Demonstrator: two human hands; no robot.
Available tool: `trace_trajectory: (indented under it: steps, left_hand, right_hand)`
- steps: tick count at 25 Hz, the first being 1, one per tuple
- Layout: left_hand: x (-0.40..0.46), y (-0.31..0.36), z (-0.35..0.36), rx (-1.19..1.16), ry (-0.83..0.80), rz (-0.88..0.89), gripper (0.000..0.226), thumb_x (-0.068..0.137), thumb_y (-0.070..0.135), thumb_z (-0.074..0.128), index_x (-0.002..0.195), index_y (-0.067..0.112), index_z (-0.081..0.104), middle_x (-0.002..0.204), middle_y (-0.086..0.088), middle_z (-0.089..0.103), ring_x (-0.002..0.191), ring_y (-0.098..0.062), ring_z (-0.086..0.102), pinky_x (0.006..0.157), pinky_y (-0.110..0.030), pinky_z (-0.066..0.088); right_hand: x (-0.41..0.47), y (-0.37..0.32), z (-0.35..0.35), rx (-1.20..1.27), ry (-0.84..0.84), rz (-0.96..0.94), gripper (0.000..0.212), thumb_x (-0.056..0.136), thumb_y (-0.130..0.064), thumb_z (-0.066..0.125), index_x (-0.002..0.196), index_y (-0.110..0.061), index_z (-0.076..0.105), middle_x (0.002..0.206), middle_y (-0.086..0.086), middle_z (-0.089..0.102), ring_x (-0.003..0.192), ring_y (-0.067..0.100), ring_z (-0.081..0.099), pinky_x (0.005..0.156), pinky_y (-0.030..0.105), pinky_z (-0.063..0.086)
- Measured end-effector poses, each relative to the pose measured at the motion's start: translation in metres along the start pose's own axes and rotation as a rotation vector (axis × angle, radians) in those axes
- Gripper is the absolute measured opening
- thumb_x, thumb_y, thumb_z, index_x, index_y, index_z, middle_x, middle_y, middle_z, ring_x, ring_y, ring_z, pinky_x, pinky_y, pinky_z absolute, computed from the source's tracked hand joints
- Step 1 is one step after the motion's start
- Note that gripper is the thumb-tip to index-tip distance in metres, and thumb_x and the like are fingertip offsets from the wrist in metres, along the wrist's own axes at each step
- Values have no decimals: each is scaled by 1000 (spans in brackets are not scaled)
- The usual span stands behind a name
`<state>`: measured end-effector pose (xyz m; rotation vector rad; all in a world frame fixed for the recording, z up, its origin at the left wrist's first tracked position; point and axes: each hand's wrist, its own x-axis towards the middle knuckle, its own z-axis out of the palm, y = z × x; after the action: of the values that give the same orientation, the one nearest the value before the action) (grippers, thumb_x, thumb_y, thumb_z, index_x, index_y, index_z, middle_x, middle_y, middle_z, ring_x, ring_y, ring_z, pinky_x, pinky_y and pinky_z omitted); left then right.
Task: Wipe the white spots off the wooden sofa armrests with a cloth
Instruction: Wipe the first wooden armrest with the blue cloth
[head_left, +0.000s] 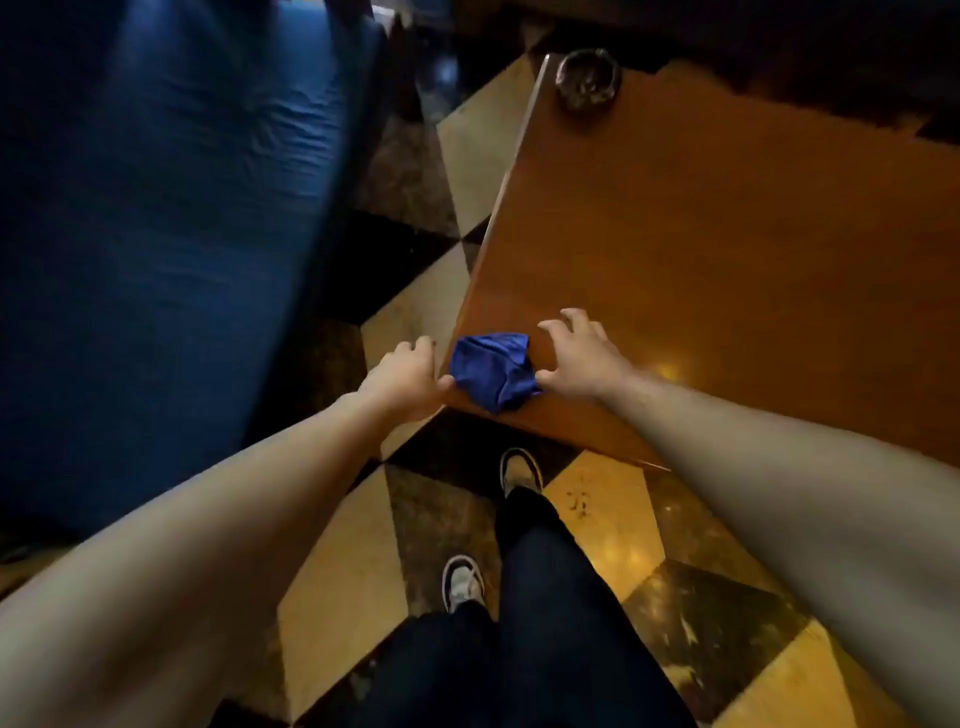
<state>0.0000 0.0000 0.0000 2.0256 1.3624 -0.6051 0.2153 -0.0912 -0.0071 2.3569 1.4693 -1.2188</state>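
A crumpled blue cloth (492, 370) lies on the near left corner of a brown wooden table (717, 249). My left hand (402, 376) is just left of it at the table's edge, fingers curled in, thumb tip touching the cloth's left side. My right hand (579, 358) rests on the table on the cloth's right, fingers spread, thumb against the cloth. A blue sofa cushion (171, 234) fills the left of the view. No wooden armrest shows.
A dark round ashtray (588, 79) stands at the table's far left corner. The floor (337, 597) has yellow and dark checkered tiles. My legs in dark trousers and two sneakers (521, 470) stand between sofa and table.
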Motion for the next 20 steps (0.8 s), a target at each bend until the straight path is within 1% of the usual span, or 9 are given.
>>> trace_trajectory:
  steps: [3,5,8,11,14,16,18,19,20]
  left_hand:
    - [31,-17,41,-132,-27,-39,51,92,36,63,132,6,51,127,-20,63,115,-37,61,92,-41,52]
    - [46,-22,69,-190,-28,-31,44,90,29,64,126,6,54,123,-20,65,113,-37,62,89,-40,50]
    - [68,-15,107,-336,-25,-72,60,89,26,67,141,5,45,136,-18,61,124,-35,59,99,-42,49]
    - [81,1,137,-573,99,-255,69,86,27,73,146,10,43,132,-14,64,121,-31,61,102,-43,50]
    - [84,16,145,-894,207,-533,68,79,24,80,137,17,46,121,-9,68,114,-26,64,99,-39,51]
    - [88,18,147,-1069,209,-692,57,76,20,83,124,19,53,111,-6,71,107,-23,67,90,-32,54]
    - [92,12,143,-1091,152,-681,28,73,19,84,93,21,64,93,2,72,96,-21,70,64,-23,51]
    - [91,4,140,-1091,135,-658,19,72,19,82,79,23,65,83,6,70,90,-19,70,55,-20,45]
    - [89,-6,136,-1101,129,-644,17,70,18,80,74,23,65,78,6,69,86,-19,70,52,-20,41]
  right_hand:
    - [47,8,35,-26,-13,-26,69,89,-34,69,150,-19,39,148,13,35,137,37,40,111,47,43]
    - [71,4,62,-45,5,-47,73,90,-38,70,152,-19,35,144,13,38,131,38,45,108,47,45]
    - [98,1,96,-90,104,-69,91,87,-50,73,158,-24,22,152,9,32,129,33,46,102,46,49]
    - [109,4,119,-218,138,-86,99,82,-58,75,157,-20,23,150,10,34,125,32,47,100,45,51]
    - [110,1,123,-145,137,-67,87,80,-47,82,147,-15,35,136,11,40,115,32,56,96,45,55]
    - [109,-3,122,19,78,-38,69,83,-34,80,139,-18,43,131,7,46,111,30,61,95,46,56]
    - [106,-9,120,115,33,-21,53,87,-28,75,132,-21,48,126,3,52,109,25,61,95,46,55]
    - [103,-13,119,126,25,-34,49,87,-27,73,130,-22,50,124,1,54,108,22,60,95,45,55]
    - [100,-21,117,123,16,-58,46,87,-28,72,128,-22,51,122,0,55,107,20,59,95,44,54]
